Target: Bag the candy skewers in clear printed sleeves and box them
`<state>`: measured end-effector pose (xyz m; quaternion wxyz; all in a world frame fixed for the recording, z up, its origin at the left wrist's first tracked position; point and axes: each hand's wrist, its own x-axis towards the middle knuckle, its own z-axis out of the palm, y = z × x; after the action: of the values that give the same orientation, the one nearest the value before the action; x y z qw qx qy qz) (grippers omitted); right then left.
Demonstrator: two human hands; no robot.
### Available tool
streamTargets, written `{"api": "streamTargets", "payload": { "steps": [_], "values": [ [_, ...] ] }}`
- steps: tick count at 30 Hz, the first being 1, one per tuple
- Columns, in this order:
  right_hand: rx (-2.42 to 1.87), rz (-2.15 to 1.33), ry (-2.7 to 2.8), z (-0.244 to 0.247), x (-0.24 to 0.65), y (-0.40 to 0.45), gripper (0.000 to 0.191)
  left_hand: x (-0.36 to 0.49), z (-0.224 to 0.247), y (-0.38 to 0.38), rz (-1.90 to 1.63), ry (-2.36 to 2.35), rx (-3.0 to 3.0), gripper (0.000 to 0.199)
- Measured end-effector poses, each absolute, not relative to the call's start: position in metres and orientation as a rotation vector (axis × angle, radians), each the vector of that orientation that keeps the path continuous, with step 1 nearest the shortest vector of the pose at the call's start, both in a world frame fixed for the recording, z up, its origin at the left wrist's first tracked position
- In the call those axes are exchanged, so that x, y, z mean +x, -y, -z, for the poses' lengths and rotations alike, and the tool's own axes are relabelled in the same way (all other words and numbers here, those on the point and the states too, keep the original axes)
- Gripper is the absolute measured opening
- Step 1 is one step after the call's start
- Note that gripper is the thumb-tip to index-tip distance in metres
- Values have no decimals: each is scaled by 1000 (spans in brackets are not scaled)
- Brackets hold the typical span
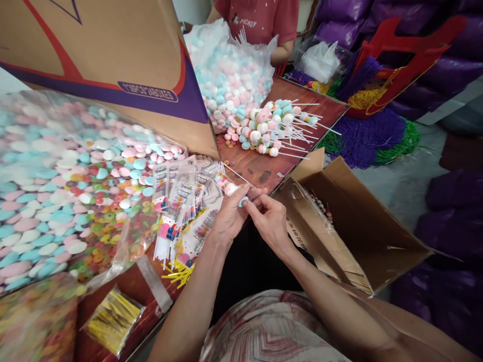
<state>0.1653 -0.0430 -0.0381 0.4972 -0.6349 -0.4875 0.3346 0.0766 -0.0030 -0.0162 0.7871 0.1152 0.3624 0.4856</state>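
Observation:
My left hand [231, 215] is closed around a candy skewer, whose white and coloured pieces [229, 188] poke out past the fingers. At its near end is a light blue candy [243, 201], pinched between the thumb and fingertips of my right hand [270, 215]. The fingers partly hide the skewer's stick. A thin white stick [237, 174] lies just beyond my hands. Left of them is a pile of printed clear wrappers [183, 191] with yellow twist ties [179, 274] by its near edge. Finished-looking candy skewers [264, 125] are heaped farther back.
Loose pastel candies [41, 211] and gummy rings [109, 226] cover the left. A large carton [113, 65] stands behind them. An open cardboard box [350, 221] is at the right. Across the table [249, 166], a person in a red shirt [260, 20] stands behind a candy bag [230, 70].

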Motion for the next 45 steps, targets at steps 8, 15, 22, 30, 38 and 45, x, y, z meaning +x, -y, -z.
{"api": "streamTargets", "payload": {
  "steps": [8, 15, 22, 30, 38, 45],
  "values": [
    [-1573, -789, 1218, 34, 162, 34, 25, 88, 19, 8, -1109, -829, 401, 12],
    [-1391, -1027, 1361, 29, 174, 57, 37, 77, 9, 0, -1143, -832, 400, 23],
    [-1297, -971, 1270, 42, 159, 51, 32, 81, 19, 6, -1057, -831, 514, 27],
    [-1301, -966, 1207, 40, 164, 51, 30, 64, 22, 21, -1040, -963, 790, 33],
    [-1244, -1131, 1189, 31, 166, 56, 29, 54, 38, 20, -1157, -1295, 1175, 27],
    [-1167, -1450, 1072, 21, 177, 67, 28, 50, 23, 23, -973, -1338, 1504, 32]
  ]
}}
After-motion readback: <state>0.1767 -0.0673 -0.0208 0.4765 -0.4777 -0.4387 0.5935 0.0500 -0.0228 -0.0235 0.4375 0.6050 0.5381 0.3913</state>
